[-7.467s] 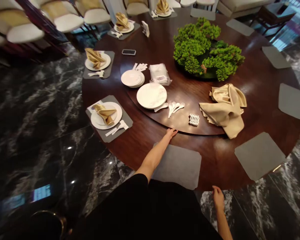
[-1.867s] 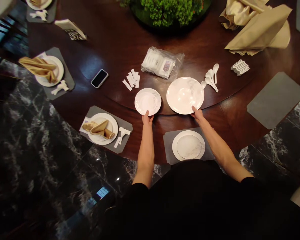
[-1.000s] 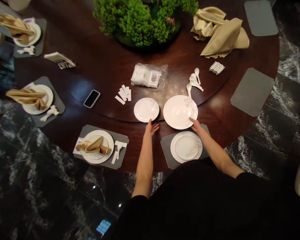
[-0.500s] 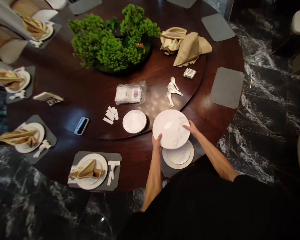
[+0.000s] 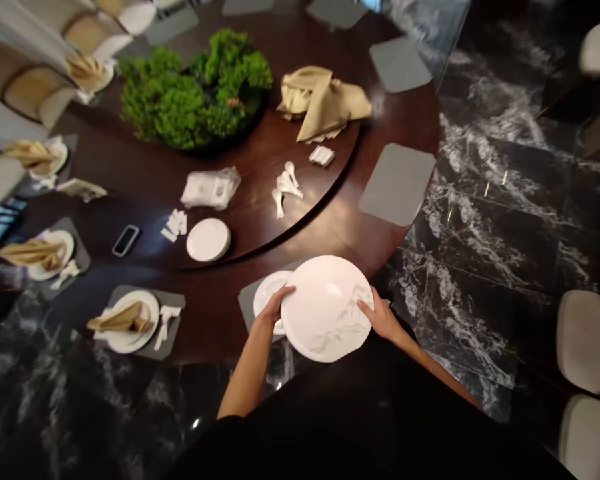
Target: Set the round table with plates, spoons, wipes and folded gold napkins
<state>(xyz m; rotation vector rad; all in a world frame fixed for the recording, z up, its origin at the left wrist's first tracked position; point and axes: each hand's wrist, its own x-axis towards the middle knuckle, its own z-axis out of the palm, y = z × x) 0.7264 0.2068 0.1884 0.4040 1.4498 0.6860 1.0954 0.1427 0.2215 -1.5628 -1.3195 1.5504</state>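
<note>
A large white plate (image 5: 325, 313) with grey marbling is held in front of my body, clear of the table. My left hand (image 5: 277, 303) grips its left rim, thumb on top. On the right rim, my right hand (image 5: 379, 313) is closed the same way. Whether more plates are stacked beneath it, I cannot tell. Partly hidden behind the held plate and my left hand, another white plate (image 5: 266, 291) rests on a grey placemat (image 5: 246, 300). A stack of small white plates (image 5: 209, 240) stands on the turntable, left of my hands.
White spoons (image 5: 286, 187), a small white stack (image 5: 322, 156), beige napkins (image 5: 325, 103), a plastic-wrapped packet (image 5: 210, 188), a phone (image 5: 126, 240) and a green plant centrepiece (image 5: 190, 100) are on the table. A bare placemat (image 5: 399, 185) lies to the right. Chairs (image 5: 587, 343) stand at far right.
Both hands have brought the large plate nearer my body, off to the right of the set placemat. The view has shifted, so the table appears further left.
</note>
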